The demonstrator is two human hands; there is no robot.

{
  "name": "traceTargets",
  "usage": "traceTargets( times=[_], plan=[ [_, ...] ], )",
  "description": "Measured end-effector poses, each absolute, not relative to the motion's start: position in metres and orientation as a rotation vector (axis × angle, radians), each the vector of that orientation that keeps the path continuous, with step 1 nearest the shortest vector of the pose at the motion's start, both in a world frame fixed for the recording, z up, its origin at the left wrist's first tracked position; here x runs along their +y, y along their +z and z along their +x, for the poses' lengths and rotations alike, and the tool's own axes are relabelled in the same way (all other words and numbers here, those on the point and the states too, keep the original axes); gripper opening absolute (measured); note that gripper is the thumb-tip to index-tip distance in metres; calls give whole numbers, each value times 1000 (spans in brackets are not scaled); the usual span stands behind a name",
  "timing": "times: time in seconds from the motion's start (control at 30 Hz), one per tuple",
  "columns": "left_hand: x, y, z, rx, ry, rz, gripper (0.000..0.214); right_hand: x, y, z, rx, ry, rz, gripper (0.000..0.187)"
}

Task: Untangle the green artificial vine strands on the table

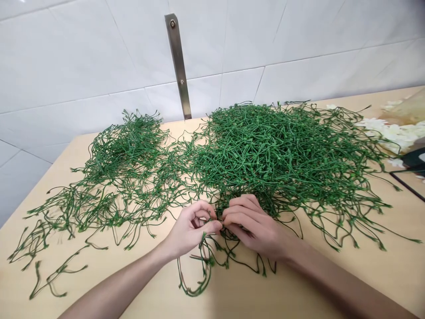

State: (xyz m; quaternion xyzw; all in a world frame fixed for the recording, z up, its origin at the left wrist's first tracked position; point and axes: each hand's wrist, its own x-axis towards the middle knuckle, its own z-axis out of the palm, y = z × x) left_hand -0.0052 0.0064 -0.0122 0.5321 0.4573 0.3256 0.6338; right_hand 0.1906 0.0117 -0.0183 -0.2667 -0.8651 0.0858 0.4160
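Observation:
My left hand is closed in a pinch on thin green artificial plant stems, which hang in a loop below its fingers. Right beside it, my right hand has its fingertips pressed together at the same stems, almost touching the left thumb. Exactly what sits between the right fingertips is hidden. Just beyond both hands spreads a large tangled heap of green stems with small knobbed ends. A few loose stems dangle under the right hand onto the table.
A smaller pile of green stems lies at the left of the wooden table. White artificial petals and a dark object are at the right edge. Behind stands a tiled wall with a bolted metal bracket.

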Motion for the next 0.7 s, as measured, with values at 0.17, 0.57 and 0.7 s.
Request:
traceTargets(
  times=[0.17, 0.57, 0.7],
  plan=[
    [2, -12, -4, 1046, 598, 1347, 26, 10, -14, 196, -2262, 16, -610, 28],
    [2, -8, -8, 1036, 564, 1567, 48, 9, -23, 193, -2346, 267, -687, 25],
    [1, -9, -9, 1026, 584, 1565, 48, 7, -15, 189, -2361, 345, -784, 23]
  ],
)
